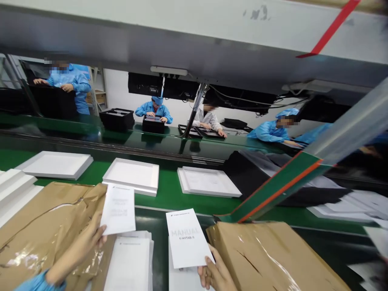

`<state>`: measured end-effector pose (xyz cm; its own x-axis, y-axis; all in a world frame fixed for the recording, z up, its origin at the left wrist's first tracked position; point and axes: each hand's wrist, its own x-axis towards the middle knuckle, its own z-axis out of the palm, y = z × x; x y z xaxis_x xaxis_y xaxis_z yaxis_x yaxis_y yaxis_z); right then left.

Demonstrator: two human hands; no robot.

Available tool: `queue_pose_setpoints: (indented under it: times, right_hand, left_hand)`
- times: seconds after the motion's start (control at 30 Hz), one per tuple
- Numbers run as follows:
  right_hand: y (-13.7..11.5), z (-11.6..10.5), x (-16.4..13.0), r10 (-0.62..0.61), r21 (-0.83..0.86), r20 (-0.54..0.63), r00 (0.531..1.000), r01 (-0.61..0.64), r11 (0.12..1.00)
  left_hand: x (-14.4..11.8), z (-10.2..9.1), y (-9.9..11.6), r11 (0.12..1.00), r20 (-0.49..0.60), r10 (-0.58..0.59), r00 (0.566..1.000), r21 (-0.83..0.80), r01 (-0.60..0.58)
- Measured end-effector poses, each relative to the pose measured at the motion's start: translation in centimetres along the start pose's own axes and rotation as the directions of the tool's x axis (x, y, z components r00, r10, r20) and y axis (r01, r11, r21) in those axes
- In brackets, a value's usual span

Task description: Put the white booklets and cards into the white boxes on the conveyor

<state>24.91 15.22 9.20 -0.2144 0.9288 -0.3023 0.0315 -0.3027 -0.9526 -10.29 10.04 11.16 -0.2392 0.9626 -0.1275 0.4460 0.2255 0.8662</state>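
Note:
My left hand (87,242) pinches the lower left edge of a white printed leaflet (119,210), held up before the brown package. Its print is too faint to read. In my right hand (216,270) is a white manual (186,252), gripped at its lower right corner, with "MANUAL" and "HYTAB" printed on the front. A stack of white leaflets (130,258) lies below my left hand. Partly hidden under the manual is another white stack (180,279), close to my right hand.
Brown wrapped packages (45,218) (266,250) flank the stacks. White box trays (130,171) sit on the green conveyor (166,198). A slanted post (279,186) crosses at right; a shelf (151,44) hangs overhead. Several co-workers (156,109) handle black boxes and trays across the line.

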Motion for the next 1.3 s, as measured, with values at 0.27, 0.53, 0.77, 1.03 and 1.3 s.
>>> queue_pose_setpoints:
  times: [0.27,0.53,0.77,1.03,1.3]
  right_hand:
    - [-6.5,9.8,17.0,-0.188,0.003,0.047,0.981,0.188,0.982]
    - [-5.7,15.5,27.6,-0.091,-0.338,-0.004,0.996,0.085,0.937]
    - [-5.6,14.5,26.6,-0.183,-0.863,0.021,0.983,0.11,0.493]
    - [-3.7,15.9,25.5,-0.285,-0.961,0.275,0.918,0.269,-0.062]
    - [-3.9,14.7,25.9,-0.19,-0.986,0.165,0.968,0.169,0.0]
  left_hand:
    - [17.4,-3.6,1.5,0.983,-0.199,0.028,0.98,0.183,0.009]
    - [24.0,-2.3,-1.1,0.812,-0.384,-0.135,0.914,0.486,0.323]
    - [24.6,-1.2,-1.0,0.587,-0.416,-0.011,0.909,0.734,0.342]
    - [23.9,1.8,-0.6,0.513,-0.239,0.15,0.959,0.848,0.132]
    - [23.1,1.9,-0.6,0.489,-0.172,0.151,0.973,0.869,0.078]
